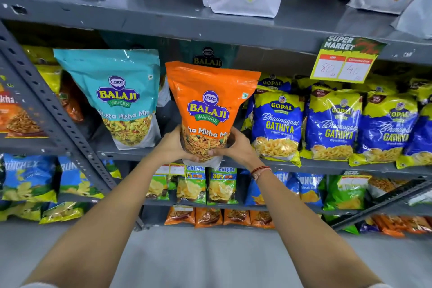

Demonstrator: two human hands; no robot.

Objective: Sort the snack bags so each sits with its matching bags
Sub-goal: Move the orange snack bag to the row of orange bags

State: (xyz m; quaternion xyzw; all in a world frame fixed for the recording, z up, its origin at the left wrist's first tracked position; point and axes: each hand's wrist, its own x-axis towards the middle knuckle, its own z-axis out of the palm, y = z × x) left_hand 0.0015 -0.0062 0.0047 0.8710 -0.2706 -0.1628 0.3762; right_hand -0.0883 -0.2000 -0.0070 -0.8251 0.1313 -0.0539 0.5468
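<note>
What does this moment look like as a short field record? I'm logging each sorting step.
held item: orange bag, upright
left hand: grips its lower left side
right hand: grips its lower right side
left neighbour: teal bag, on the shelf
right neighbours: blue bags
behind: dark bag, mostly hidden
price tag: on the shelf edge above

The orange bag [211, 105] at centre frame is smooth plastic film with a soft sheen. The teal bag [114, 91] to its left looks the same, slightly creased. The blue-and-yellow bags [277, 124] at right are glossy, crinkled plastic throwing bright glare. The shelf [163, 28] across the upper frame is grey painted metal, matt and chipped. The price card [346, 62] at upper right looks like printed paper.
</note>
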